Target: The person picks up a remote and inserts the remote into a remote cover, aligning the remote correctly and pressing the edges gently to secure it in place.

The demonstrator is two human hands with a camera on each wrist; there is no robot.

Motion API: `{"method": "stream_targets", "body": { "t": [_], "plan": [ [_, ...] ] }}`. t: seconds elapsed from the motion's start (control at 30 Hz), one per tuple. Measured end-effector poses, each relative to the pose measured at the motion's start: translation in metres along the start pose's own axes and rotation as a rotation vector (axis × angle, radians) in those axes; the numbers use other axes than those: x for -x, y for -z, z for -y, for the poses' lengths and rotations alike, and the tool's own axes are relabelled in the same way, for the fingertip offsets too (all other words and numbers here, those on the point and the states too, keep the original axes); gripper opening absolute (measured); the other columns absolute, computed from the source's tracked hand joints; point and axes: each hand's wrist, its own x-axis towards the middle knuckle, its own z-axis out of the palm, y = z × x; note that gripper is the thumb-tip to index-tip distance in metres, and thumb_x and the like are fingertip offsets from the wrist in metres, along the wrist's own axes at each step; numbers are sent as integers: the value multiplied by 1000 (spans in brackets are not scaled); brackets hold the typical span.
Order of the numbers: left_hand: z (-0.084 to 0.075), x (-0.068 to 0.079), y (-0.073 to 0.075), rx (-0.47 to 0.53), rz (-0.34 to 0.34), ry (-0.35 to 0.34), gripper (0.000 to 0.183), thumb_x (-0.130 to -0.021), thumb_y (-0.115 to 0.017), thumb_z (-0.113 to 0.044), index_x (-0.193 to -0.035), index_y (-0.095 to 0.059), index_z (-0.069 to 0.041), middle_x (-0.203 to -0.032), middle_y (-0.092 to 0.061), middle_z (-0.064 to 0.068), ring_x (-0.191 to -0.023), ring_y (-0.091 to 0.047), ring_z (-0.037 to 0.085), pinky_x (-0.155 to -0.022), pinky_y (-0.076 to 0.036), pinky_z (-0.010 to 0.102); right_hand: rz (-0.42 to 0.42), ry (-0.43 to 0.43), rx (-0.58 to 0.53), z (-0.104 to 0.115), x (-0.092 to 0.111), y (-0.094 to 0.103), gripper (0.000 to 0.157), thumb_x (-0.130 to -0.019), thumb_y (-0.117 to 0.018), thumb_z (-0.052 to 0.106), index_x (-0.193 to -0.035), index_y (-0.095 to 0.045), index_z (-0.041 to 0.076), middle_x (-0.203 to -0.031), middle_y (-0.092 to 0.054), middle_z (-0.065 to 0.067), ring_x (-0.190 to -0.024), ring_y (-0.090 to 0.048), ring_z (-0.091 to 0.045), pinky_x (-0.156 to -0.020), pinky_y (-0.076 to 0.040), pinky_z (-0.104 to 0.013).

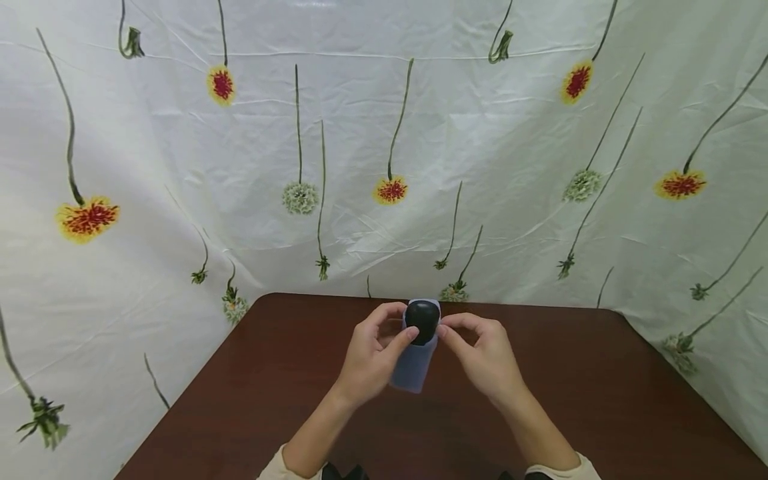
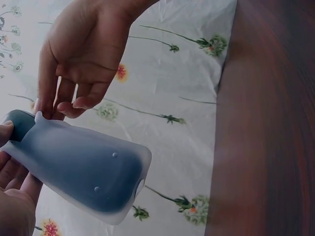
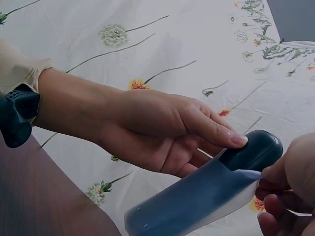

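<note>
A smooth, dark, rounded case (image 1: pixel 423 318) sits inside a translucent bluish sleeve (image 1: pixel 413 367), its rounded end standing out of the open mouth. My left hand (image 1: pixel 372 353) grips both from the left, with the thumb on the dark end, as the right wrist view also shows. From the other side, my right hand (image 1: pixel 489 353) pinches the rim of the sleeve between thumb and index finger. In the left wrist view the sleeve (image 2: pixel 93 162) shows small round bumps near its closed end, and the dark body shows through it. The sleeve is tilted, held over the table.
A dark reddish-brown table (image 1: pixel 240 413) lies under the hands. Behind it and along its sides hangs a white cloth (image 1: pixel 360 133) printed with flowers. A black device (image 3: pixel 19 115) is strapped to the left wrist, below a cream sleeve cuff (image 3: pixel 19 64).
</note>
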Motion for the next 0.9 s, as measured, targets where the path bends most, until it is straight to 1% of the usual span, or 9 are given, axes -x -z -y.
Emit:
{"method": "stream_targets", "body": {
  "t": [0.07, 0.13, 0.23, 0.3, 0.47, 0.57, 0.7, 0.8, 0.9],
  "plan": [
    [0, 0, -1, -18, 15, -3, 27, -97, -70, 2, -123, -62, 2, -116, -67, 12, -102, -71, 26, -83, -60, 37, 17, 16, 28, 1, 1, 0, 7, -95, -74, 3, -101, -78, 6, -98, -74, 1, -98, -66, -19, -82, -53, -40],
    [0, 1, -3, -65, 27, -24, 27, -98, -70, 0, -123, -62, 0, -116, -67, 11, -99, -71, 25, -80, -61, 36, 42, 11, 51, 1, 2, 1, 8, -98, -70, 2, -100, -76, 7, -95, -71, 1, -84, -63, -17, -73, -52, -36],
    [3, 1, -5, -148, 31, -75, 26, -98, -71, -2, -123, -63, -3, -115, -67, 8, -97, -71, 24, -73, -61, 35, 79, -33, 62, 3, 2, 2, 8, -101, -66, 4, -99, -72, 7, -88, -63, 0, -72, -52, -17, -66, -45, -32],
    [5, 1, -6, -198, 21, -112, 27, -97, -72, -3, -123, -64, -4, -114, -67, 7, -96, -70, 25, -71, -61, 35, 97, -66, 48, 4, 2, 4, 8, -103, -63, 5, -99, -70, 7, -89, -61, -3, -72, -50, -18, -65, -43, -33],
    [4, -1, -8, -284, 19, -171, 31, -97, -73, -4, -126, -64, -5, -118, -67, 6, -100, -69, 23, -76, -60, 35, 157, -137, -156, 5, -1, 13, 14, -107, -57, 7, -102, -68, -1, -101, -62, -8, -99, -53, -26, -87, -43, -42],
    [3, -2, -10, -302, 28, -178, 33, -97, -73, -6, -129, -63, -5, -120, -66, 6, -103, -69, 21, -77, -60, 34, 212, -161, -283, 2, -4, 20, 18, -108, -54, 8, -102, -65, -6, -99, -58, -10, -101, -51, -30, -89, -42, -42],
    [1, -2, -11, -189, 28, -134, 32, -98, -71, -2, -128, -62, -3, -119, -66, 8, -100, -70, 23, -78, -61, 34, 242, -165, -353, -3, -7, 24, 20, -106, -60, 11, -104, -65, -8, -102, -60, -9, -103, -53, -29, -87, -46, -41],
    [1, -1, -10, -61, 25, -82, 30, -97, -69, 3, -126, -60, 0, -118, -65, 12, -99, -69, 24, -81, -60, 36, 218, -142, -333, -6, -8, 23, 19, -103, -66, 14, -105, -65, -4, -104, -61, -10, -104, -55, -28, -89, -48, -42],
    [1, 0, -8, 22, 24, -52, 30, -97, -68, 6, -125, -58, 4, -119, -63, 15, -103, -66, 24, -82, -60, 37, 197, -123, -305, -8, -8, 19, 18, -102, -68, 15, -110, -64, -1, -108, -62, -11, -106, -57, -29, -91, -50, -45]
  ]
}}
